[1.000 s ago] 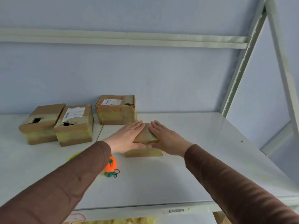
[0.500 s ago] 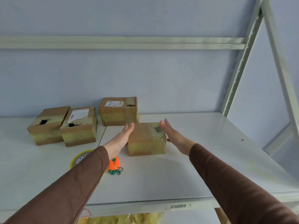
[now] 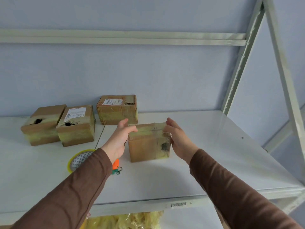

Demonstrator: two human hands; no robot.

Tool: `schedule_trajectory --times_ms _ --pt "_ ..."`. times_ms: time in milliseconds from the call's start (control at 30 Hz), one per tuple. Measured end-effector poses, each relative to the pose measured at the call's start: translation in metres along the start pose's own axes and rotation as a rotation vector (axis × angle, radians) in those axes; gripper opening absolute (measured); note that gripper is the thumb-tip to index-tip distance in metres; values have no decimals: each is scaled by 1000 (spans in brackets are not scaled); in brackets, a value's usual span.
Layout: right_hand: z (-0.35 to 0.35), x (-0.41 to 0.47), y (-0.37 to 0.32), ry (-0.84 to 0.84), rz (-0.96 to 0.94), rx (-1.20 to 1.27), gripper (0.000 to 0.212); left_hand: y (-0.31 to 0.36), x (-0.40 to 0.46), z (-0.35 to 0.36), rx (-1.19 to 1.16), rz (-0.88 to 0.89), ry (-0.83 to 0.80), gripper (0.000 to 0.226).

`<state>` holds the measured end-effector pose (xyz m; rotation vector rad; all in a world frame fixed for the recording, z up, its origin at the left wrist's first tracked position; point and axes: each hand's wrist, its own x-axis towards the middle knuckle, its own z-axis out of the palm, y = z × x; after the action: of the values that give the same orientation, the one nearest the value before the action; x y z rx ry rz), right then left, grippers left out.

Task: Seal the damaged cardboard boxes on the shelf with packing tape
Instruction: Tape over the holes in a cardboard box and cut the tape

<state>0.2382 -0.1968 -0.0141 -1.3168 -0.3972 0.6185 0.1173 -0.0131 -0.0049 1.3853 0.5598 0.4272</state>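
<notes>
left hand (image 3: pixel 120 139), right hand (image 3: pixel 177 138), gripping box (image 3: pixel 148 144) edges

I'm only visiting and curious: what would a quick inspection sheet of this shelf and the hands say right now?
Surface: white shelf, glossy, barcode label on its front edge.
Job's things: front box between both hands, dark patch under tape on its near face; two holed boxes at left; back box torn at its top corner; tape roll partly hidden behind the left sleeve.
Clutter: orange keyring toy.
Hands: left hand and right hand grip the front box's sides.
Cables: nothing seen.
Surroundings: blue wall, grey rack frame, yellow stuffing below.
</notes>
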Motion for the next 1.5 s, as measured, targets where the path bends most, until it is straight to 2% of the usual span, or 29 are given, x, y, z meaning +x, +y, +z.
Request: schedule_trajectory --times_ms 33,100,267,367,467,600,667,800,900,967,1067,1133,1200,1400,1467,1500 --pt "2 1 -3 -30 69 33 70 2 0 2 15 -40 -32 85" --pt "8 1 -4 -39 128 -41 72 -2 -1 9 71 -67 -40 76" --pt "22 5 5 98 61 -123 36 -12 6 16 58 -19 48 51" --pt "23 5 7 119 44 -114 33 -11 3 19 62 11 77 47" --pt "21 0 3 80 12 -131 35 -10 -6 17 75 40 31 43" --pt "2 -12 -11 -48 -226 -282 38 4 -23 4 99 203 -66 24" --pt "-9 -21 -15 -103 -382 -499 40 7 -34 -4 284 362 -132 22" --pt "-31 -38 3 -175 -613 -971 45 -17 -56 -13 689 551 -224 33" --pt "-40 -47 10 -208 -627 -1045 49 -22 -61 -15 782 644 -255 36" --pt "-41 -49 2 -201 -573 -1035 70 -13 -57 -15 785 623 -225 39" --pt "-33 -42 -12 -299 -491 -1244 109 -1 -46 -6 1020 509 -278 69" --pt "-25 -36 -12 -383 -463 -1461 111 0 -39 5 1310 469 -388 94" --pt "-21 -31 -8 -404 -475 -1564 103 -3 -33 11 1448 474 -432 106" --pt "-22 -31 -3 -398 -491 -1534 92 -9 -31 14 1380 488 -403 104" --pt "-23 -33 -6 -429 -444 -1416 97 -6 -36 13 1245 430 -399 103" --pt "-25 -34 -8 -434 -380 -1279 103 -4 -38 11 1119 362 -383 103"
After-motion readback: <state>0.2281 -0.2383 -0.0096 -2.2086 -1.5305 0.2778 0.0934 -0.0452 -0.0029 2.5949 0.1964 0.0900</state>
